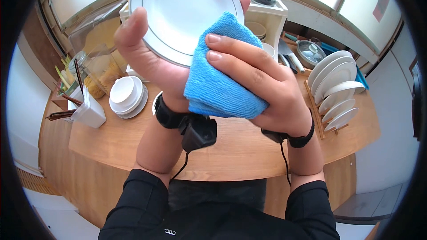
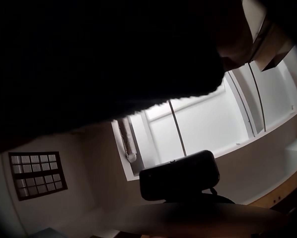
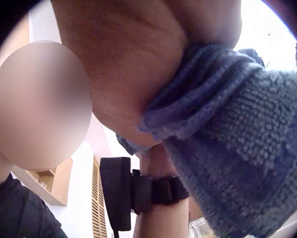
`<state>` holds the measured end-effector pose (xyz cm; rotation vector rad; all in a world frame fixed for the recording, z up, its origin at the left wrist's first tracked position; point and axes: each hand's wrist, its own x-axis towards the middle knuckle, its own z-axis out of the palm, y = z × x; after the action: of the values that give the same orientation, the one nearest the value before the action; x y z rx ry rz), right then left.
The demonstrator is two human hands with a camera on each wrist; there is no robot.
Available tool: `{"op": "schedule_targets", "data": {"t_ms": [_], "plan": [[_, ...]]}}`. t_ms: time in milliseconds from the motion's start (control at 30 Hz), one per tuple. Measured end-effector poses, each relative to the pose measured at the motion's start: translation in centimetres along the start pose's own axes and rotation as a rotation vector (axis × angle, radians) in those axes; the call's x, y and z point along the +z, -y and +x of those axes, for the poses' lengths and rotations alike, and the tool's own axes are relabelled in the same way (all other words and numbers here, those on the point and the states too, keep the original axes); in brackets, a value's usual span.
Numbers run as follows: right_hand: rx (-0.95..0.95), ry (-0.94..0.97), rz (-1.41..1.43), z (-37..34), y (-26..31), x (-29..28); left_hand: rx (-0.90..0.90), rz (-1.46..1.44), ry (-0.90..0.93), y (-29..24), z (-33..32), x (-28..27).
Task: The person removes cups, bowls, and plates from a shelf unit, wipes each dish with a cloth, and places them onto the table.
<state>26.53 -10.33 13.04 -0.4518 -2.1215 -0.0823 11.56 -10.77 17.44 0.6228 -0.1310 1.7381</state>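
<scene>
A white plate (image 1: pixel 189 4) with thin grey rings is held up tilted in my left hand (image 1: pixel 153 62). The left thumb lies at its near left rim, while fingertips curl over the far right edge. My right hand (image 1: pixel 267 75) grips a folded blue cloth (image 1: pixel 222 86), two fingers spread across its front; the cloth overlaps the plate's lower right rim. From the right wrist, the cloth (image 3: pixel 248 129) bunches under the palm and hangs down in folds. In the left wrist view a dark shape covers the upper part, hiding the plate.
A wooden rack (image 1: pixel 318 115) of upright white plates stands at the right of the table (image 1: pixel 222 151). Stacked white dishes (image 1: pixel 129 95) and a white holder (image 1: pixel 89 111) with chopsticks are at left. Behind are a white shelf (image 1: pixel 278 13), knives (image 1: pixel 291 57) and a lidded pan (image 1: pixel 311 52).
</scene>
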Motion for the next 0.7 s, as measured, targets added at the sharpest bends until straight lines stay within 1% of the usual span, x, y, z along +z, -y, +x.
{"op": "schedule_targets", "data": {"t_ms": [67, 100, 133, 200, 233, 267, 300, 333, 367, 433, 467, 533, 567, 600, 667, 700], "plan": [[-0.108, 0.040, -0.200, -0.2, -1.3, -1.0, 0.019, 0.084, 0.105, 0.0, -0.1, -0.8], [-0.132, 0.006, -0.279, -0.1, -2.0, -1.5, 0.021, 0.080, 0.099, 0.1, 0.5, -1.9], [-0.144, -0.015, -0.350, -0.3, -2.9, -1.8, -0.092, -0.043, 0.286, 0.2, 1.8, -3.6], [-0.057, -0.044, -0.416, -0.9, -3.8, -2.3, -0.311, -0.299, 0.667, 0.1, 3.6, -6.0], [-0.057, -0.032, -0.419, -0.9, -4.3, -2.3, -0.348, -0.173, 0.390, -0.6, 3.4, -5.4], [-0.055, -0.099, -0.444, -0.9, -4.8, -2.2, -0.344, -0.186, 0.385, -0.6, 3.5, -5.5], [-0.057, -0.159, -0.472, -1.0, -5.1, -2.2, -0.384, -0.202, 0.404, -0.5, 3.7, -5.6], [-0.072, -0.123, -0.482, -1.0, -5.4, -2.5, -0.411, -0.231, 0.424, 0.0, 3.8, -5.7], [-0.083, -0.103, -0.482, -1.1, -5.6, -2.8, -0.384, -0.273, 0.416, 0.4, 3.6, -5.5], [-0.092, -0.094, -0.486, -1.6, -6.1, -3.0, -0.328, -0.154, 0.484, 1.0, 3.1, -4.8], [-0.101, -0.054, -0.493, -1.9, -6.4, -3.0, -0.309, -0.189, 0.471, 1.1, 2.9, -4.7], [-0.093, -0.167, -0.480, -2.0, -6.6, -2.5, -0.456, -0.383, 0.491, 0.9, 3.1, -4.7], [-0.104, -0.206, -0.481, -2.1, -6.1, -2.0, -0.527, -0.537, 0.553, 1.7, 3.0, -4.8], [-0.109, -0.197, -0.477, -2.4, -6.2, -1.9, -0.517, -0.541, 0.551, 1.7, 3.2, -4.8], [-0.236, -0.315, -0.481, -2.9, -6.7, -1.5, -0.851, -0.522, 0.541, 1.4, 3.8, -4.7], [-0.244, -0.334, -0.501, -3.1, -6.5, -1.5, -0.852, -0.520, 0.543, 1.4, 3.9, -4.8]]}}
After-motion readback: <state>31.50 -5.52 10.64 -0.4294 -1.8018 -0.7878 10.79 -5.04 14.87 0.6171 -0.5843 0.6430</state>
